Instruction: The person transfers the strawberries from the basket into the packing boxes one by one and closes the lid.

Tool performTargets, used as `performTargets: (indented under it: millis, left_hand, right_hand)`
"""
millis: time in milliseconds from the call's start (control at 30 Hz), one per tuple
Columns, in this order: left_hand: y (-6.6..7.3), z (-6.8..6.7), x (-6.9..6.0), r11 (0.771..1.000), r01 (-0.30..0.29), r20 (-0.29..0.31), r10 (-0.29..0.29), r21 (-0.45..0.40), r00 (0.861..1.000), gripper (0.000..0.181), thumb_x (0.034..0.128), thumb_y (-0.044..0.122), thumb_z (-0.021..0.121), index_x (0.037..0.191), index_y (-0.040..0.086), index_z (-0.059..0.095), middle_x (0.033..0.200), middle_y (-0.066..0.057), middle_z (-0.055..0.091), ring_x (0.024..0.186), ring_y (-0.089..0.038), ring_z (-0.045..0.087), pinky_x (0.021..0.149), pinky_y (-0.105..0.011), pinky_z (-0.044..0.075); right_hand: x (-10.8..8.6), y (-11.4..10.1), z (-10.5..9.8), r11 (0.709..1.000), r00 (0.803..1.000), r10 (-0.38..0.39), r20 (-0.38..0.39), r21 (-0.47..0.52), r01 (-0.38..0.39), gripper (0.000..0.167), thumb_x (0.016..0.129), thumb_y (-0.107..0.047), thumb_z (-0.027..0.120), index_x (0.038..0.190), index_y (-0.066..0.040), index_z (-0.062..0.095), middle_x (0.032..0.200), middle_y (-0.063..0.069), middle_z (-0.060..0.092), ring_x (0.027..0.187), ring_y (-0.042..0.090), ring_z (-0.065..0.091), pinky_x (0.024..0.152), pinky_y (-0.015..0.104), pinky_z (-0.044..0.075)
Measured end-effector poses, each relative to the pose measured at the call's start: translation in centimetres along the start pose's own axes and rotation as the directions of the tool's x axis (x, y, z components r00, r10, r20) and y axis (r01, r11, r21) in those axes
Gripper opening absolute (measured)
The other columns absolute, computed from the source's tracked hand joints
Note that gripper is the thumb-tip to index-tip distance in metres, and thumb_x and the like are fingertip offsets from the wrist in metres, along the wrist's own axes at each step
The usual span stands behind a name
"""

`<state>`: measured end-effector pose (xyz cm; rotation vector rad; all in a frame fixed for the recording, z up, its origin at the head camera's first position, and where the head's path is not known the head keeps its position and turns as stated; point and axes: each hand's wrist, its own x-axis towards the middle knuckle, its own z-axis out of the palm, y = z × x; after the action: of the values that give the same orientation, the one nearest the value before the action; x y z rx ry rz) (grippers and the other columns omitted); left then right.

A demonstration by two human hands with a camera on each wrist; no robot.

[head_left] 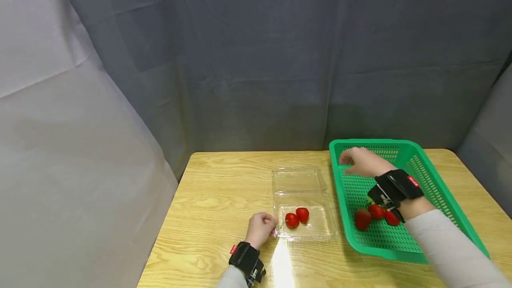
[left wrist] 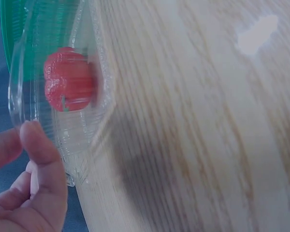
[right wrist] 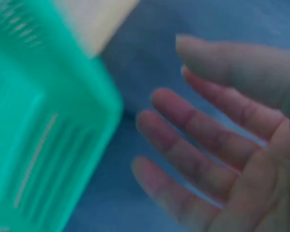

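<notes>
My left hand pinches the left rim of a clear plastic clamshell box between thumb and fingers; the left wrist view shows the thumb at that rim. The box's lid lies folded back, away from me. Inside are two red fruits that look like strawberries, one on the left and one on the right. My right hand is above the far left part of a green basket, fingers loosely bent and apart, holding nothing in the right wrist view.
Several strawberries lie in the near part of the basket, partly hidden by my right wrist. Box and basket stand side by side on a wooden table. A grey cloth hangs behind the table, and pale cloth hangs at the left.
</notes>
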<state>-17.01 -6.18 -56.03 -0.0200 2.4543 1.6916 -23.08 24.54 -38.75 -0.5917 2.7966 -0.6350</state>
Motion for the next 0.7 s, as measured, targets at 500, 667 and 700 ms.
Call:
performTargets:
  millis: [500, 667, 700]
  left_hand:
    - [0.2, -0.3, -0.3, 1.000, 0.005, -0.002, -0.004, 0.019, 1.000, 0.011, 0.0819, 0.004, 0.064, 0.072, 0.000, 0.060, 0.054, -0.001, 0.053, 0.043, -0.010, 0.053, 0.042, -0.020, 0.040]
    - [0.3, -0.4, -0.3, 1.000, 0.012, -0.005, -0.012, 0.019, 1.000, 0.011, 0.0820, 0.003, 0.064, 0.073, 0.000, 0.060, 0.055, -0.004, 0.055, 0.044, -0.011, 0.054, 0.042, -0.020, 0.040]
    - [0.3, -0.4, -0.3, 1.000, 0.013, -0.005, -0.013, 0.018, 1.000, 0.010, 0.0821, 0.003, 0.063, 0.073, 0.000, 0.060, 0.055, -0.004, 0.055, 0.044, -0.012, 0.054, 0.042, -0.020, 0.041]
  right_hand:
    - [-2.2, 8.5, 8.6, 0.996, 0.926, 0.064, 0.373, 0.026, -0.080, 0.041, 0.062, 0.009, 0.076, 0.097, -0.009, 0.065, 0.102, 0.011, 0.059, 0.097, 0.039, 0.054, 0.064, 0.038, 0.051]
    - [-1.7, 10.2, 10.9, 0.999, 0.929, 0.026, 0.369, 0.021, -0.036, 0.048, 0.055, 0.017, 0.075, 0.093, -0.011, 0.066, 0.099, 0.008, 0.061, 0.093, 0.034, 0.056, 0.060, 0.033, 0.050]
    - [-1.6, 10.4, 11.2, 1.000, 0.929, 0.016, 0.369, 0.014, -0.023, 0.048, 0.054, 0.018, 0.075, 0.091, -0.011, 0.065, 0.097, 0.007, 0.061, 0.090, 0.031, 0.056, 0.059, 0.032, 0.049]
